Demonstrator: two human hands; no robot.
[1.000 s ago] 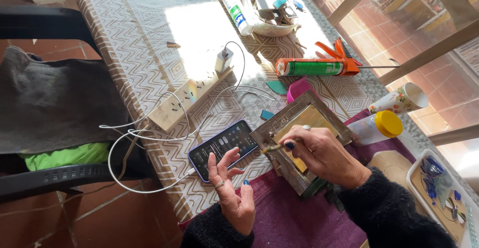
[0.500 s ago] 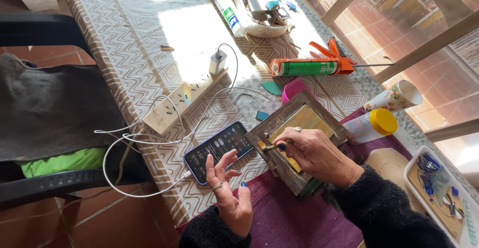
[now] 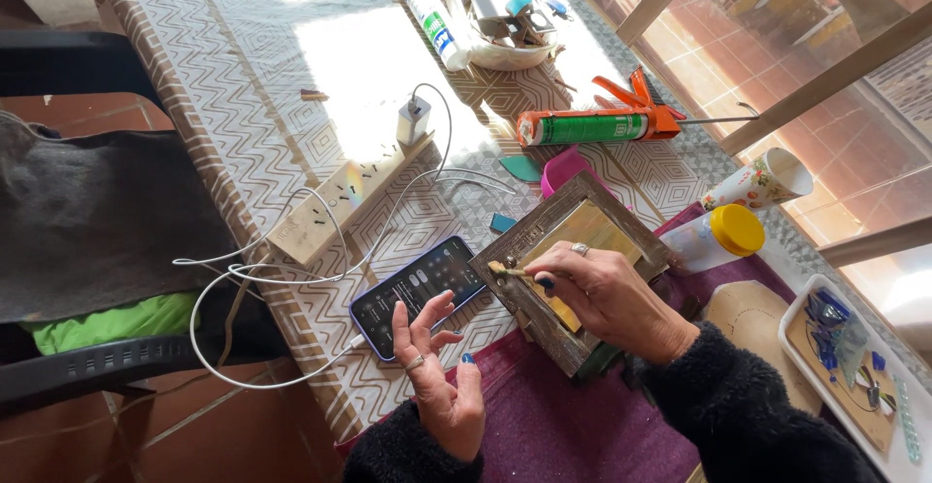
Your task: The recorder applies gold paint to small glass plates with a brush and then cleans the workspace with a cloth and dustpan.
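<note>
My right hand point(image 3: 607, 294) is closed around a small brush point(image 3: 513, 271), pinched between thumb and fingers, and its bristle tip rests on the near-left corner of the wooden frame point(image 3: 568, 265). The frame lies flat on the tabletop point(image 3: 233, 85), partly over a purple cloth point(image 3: 573, 425), with a yellowish panel showing inside it.

My left hand point(image 3: 437, 381) holds nothing; its fingers are spread loosely and the fingertips hover over, perhaps touching, the lower edge of a phone point(image 3: 419, 284) with its screen lit. The phone lies just left of the frame, and a white cable point(image 3: 243, 274) runs from it in loops toward a white charger point(image 3: 415, 119) plugged into a wooden power strip point(image 3: 340, 201).

Farther up the tabletop lies a caulking gun point(image 3: 607, 122) with a green tube. To the right of the frame stand a bottle with a yellow cap point(image 3: 718, 235) and a patterned paper cup point(image 3: 762, 180). A white tray point(image 3: 854, 366) with blue glass pieces sits at the far right.
</note>
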